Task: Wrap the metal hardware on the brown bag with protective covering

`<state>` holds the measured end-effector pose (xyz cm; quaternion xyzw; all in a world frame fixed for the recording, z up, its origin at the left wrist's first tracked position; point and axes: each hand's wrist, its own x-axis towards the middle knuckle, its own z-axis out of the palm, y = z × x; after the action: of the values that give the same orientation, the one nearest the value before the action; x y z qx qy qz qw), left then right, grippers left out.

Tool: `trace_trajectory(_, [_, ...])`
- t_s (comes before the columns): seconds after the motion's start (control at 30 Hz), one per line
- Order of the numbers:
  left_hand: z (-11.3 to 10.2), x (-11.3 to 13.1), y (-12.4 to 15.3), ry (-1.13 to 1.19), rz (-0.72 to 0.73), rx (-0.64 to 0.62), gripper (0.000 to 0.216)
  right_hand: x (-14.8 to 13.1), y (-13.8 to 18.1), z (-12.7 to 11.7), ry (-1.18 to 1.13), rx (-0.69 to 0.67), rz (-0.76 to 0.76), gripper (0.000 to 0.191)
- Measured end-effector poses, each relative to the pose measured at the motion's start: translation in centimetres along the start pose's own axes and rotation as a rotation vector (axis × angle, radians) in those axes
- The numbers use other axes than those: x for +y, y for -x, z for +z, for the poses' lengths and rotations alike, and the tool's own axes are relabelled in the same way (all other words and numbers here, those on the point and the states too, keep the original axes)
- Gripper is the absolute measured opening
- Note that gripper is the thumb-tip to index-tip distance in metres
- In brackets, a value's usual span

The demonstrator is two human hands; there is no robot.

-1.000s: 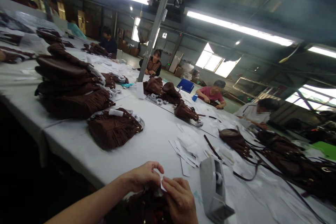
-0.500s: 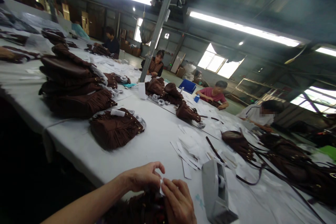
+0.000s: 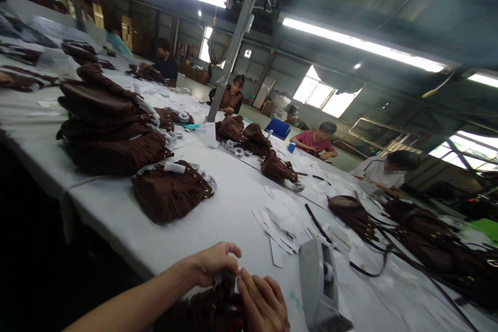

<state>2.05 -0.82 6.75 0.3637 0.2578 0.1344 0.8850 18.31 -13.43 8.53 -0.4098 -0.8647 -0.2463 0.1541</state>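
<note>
At the front edge of the table, a dark brown fringed bag (image 3: 198, 308) lies under my hands, its lower part cut off by the frame. My left hand (image 3: 213, 264) reaches in from the left with thumb and fingers bent into a pinch over the top of the bag. My right hand (image 3: 264, 298) meets it from the right, fingers pressed together. Between the fingertips shows a small white slip (image 3: 236, 285), paper or tape; I cannot tell which. Both hands close on it, touching the bag. A grey tape dispenser (image 3: 319, 280) stands right of my right hand.
A single fringed bag (image 3: 171, 192) lies ahead, with a stack of brown bags (image 3: 112, 124) behind it. White paper strips (image 3: 272, 238) are scattered mid-table. More bags with straps (image 3: 354, 215) lie right. A metal post (image 3: 237, 41) rises by the table; several co-workers sit across.
Both hands have shifted slightly left and stay together at the bag. Slightly less of the white slip shows between the fingers. The table's other things have not moved.
</note>
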Motion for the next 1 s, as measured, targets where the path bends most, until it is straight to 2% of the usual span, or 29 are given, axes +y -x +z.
trace_trajectory(0.07, [0.1,-0.1,-0.2,0.038,0.001,0.038,0.041,-0.1,-0.2,0.4,-0.068,-0.024,0.087,0.046])
trace_trajectory(0.17, [0.2,-0.3,-0.5,0.070,0.000,0.068,0.035,-0.3,-0.7,1.1,-0.221,0.038,0.383,0.028])
trace_trajectory(0.27, [0.0,-0.5,-0.7,0.086,-0.001,0.077,0.031,-0.5,-1.2,1.7,-0.459,0.081,0.593,0.023])
trace_trajectory(0.4, [-0.3,-0.7,-0.8,0.093,-0.020,0.076,0.025,-0.2,-1.5,1.8,-0.734,0.057,0.608,0.023])
trace_trajectory(0.63, [-0.5,-0.6,-0.2,0.057,0.062,0.047,0.022,0.5,-2.2,2.2,-0.730,0.109,0.557,0.024])
trace_trajectory(0.8, [-0.5,-0.5,0.5,-0.001,0.091,0.051,0.026,0.5,-2.6,2.4,-0.776,0.100,0.614,0.020])
trace_trajectory(1.0, [-0.3,-0.4,0.8,-0.109,0.109,0.037,0.027,0.4,-2.9,1.6,-0.857,0.066,0.677,0.017])
